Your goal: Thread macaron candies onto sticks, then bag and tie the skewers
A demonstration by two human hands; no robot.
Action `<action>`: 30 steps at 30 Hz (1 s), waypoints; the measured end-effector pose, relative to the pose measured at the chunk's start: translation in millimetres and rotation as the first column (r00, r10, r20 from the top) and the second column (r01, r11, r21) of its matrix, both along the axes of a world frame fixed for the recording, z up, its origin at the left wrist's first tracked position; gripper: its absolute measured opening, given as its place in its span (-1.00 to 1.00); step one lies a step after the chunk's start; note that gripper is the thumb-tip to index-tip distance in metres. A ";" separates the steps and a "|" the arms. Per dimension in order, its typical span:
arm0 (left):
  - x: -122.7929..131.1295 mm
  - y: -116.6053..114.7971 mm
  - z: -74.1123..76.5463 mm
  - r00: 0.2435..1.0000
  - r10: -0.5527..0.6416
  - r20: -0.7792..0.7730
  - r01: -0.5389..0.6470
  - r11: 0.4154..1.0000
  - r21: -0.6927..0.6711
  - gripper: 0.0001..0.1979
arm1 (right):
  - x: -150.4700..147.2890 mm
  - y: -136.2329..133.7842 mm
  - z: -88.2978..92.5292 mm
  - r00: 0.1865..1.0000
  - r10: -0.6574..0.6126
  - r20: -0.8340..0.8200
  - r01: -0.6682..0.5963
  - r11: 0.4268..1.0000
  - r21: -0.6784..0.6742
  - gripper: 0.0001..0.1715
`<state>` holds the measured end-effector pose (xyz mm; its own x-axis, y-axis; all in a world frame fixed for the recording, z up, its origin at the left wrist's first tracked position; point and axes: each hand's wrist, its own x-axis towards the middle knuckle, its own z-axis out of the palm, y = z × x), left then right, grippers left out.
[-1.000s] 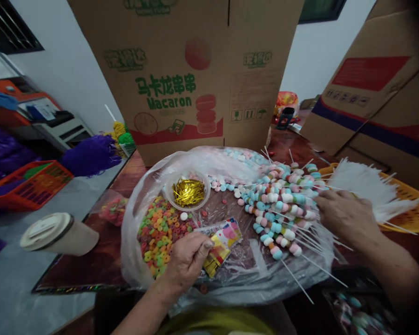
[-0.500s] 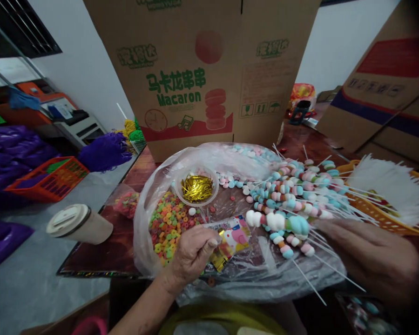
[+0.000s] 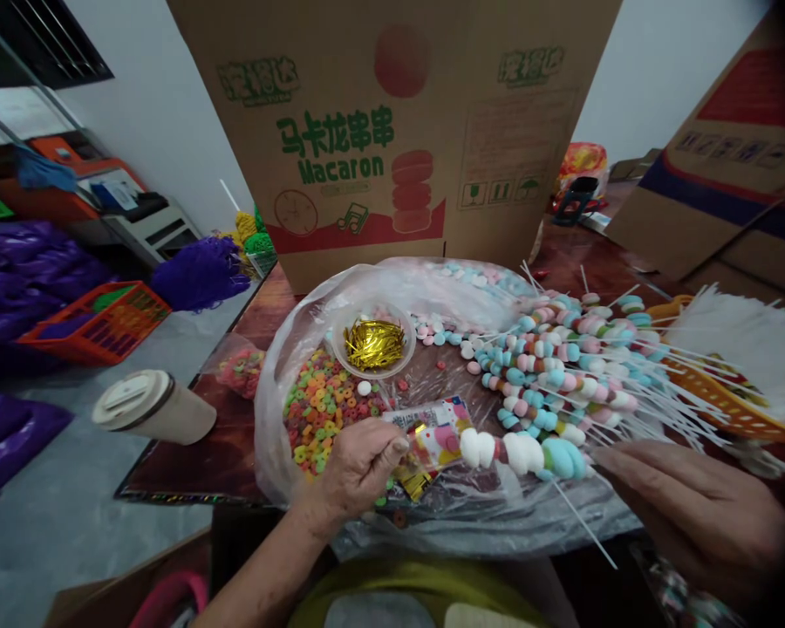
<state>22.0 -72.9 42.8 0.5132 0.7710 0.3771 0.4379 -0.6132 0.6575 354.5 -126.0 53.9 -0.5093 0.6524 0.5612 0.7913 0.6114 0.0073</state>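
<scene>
My left hand [image 3: 359, 467] pinches the end of a clear, colour-printed candy bag [image 3: 441, 436] over the plastic sheet. On the right, the closed fingers of my right hand [image 3: 693, 506] hold the stick end of a candy skewer [image 3: 523, 452] with white, red, green and blue pieces. The skewer's tip points at the bag. Behind it lies a pile of finished-looking skewers [image 3: 563, 366]. A round tub [image 3: 406, 349] of gold twist ties [image 3: 372, 343] stands beside loose ring candies [image 3: 324, 401]. Pastel candies [image 3: 438, 331] lie behind.
A large Macaron carton [image 3: 392, 131] stands at the back. A lidded cup [image 3: 153, 408] is at the left table edge. An orange basket [image 3: 726, 401] holds white sticks at the right, before another carton [image 3: 713, 192]. Purple bags [image 3: 26, 279] lie left of the table.
The skewer in my right hand has lowered slightly and stands clear of the pile. My left hand stays on the bag. The camera view has shifted a little.
</scene>
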 end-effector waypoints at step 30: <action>10.5 10.8 -3.0 0.942 -0.125 -0.313 0.157 0.984 0.081 -0.63 | -22.4 6.7 -3.8 0.994 0.101 -0.029 -0.104 0.981 -0.163 -0.73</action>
